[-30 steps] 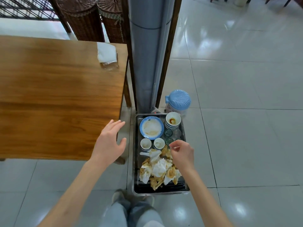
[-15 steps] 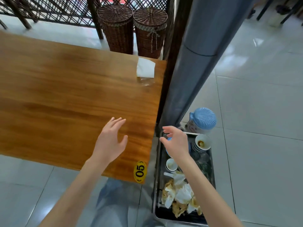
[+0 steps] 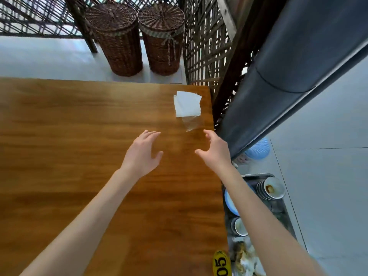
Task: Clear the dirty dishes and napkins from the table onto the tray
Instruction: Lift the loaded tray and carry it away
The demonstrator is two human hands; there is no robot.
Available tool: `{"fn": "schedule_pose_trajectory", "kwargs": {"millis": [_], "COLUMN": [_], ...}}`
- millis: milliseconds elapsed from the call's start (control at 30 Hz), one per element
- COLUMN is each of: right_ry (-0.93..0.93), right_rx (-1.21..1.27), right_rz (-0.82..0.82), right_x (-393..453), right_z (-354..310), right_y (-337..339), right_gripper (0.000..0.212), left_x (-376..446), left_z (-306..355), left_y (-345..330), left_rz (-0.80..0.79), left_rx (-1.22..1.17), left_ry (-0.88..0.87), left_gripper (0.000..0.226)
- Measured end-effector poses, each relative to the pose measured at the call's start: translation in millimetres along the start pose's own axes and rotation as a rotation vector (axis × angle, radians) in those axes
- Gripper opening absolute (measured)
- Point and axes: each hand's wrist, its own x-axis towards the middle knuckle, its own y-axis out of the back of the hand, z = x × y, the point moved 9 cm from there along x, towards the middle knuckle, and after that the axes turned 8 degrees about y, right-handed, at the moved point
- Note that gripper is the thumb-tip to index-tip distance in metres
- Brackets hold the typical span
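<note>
Wooden table (image 3: 79, 146) bears white napkins (image 3: 187, 104) in a clear holder; both hands' grips spread, empty.

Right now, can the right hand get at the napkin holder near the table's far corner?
Probably yes. The right hand hovers open just short of the napkin holder, with only bare table between them, and the left hand stays off to the side.
</note>
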Motion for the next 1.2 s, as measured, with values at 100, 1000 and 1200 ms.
{"fn": "schedule_pose_trajectory", "kwargs": {"millis": [100, 1000, 1200], "right_ry": [-0.034, -0.082, -0.081], "right_rx": [-0.021, 0.007, 0.042], "right_rz": [-0.002, 0.180, 0.276], "right_x": [32, 180, 144], "right_z": [4, 57, 50], "right_y": [-11, -61, -50], "right_gripper": [0.072, 0.043, 0.042], "left_x": [50, 186, 157], "left_z": [-2, 17, 24], "left_y": [-16, -104, -96], "left_rz": [-0.035, 0.086, 0.083], "left_rx": [-0.013, -0.179, -0.311], "left_ry": [0.020, 0.083, 0.059], "left_gripper": [0.065, 0.033, 0.038]}}
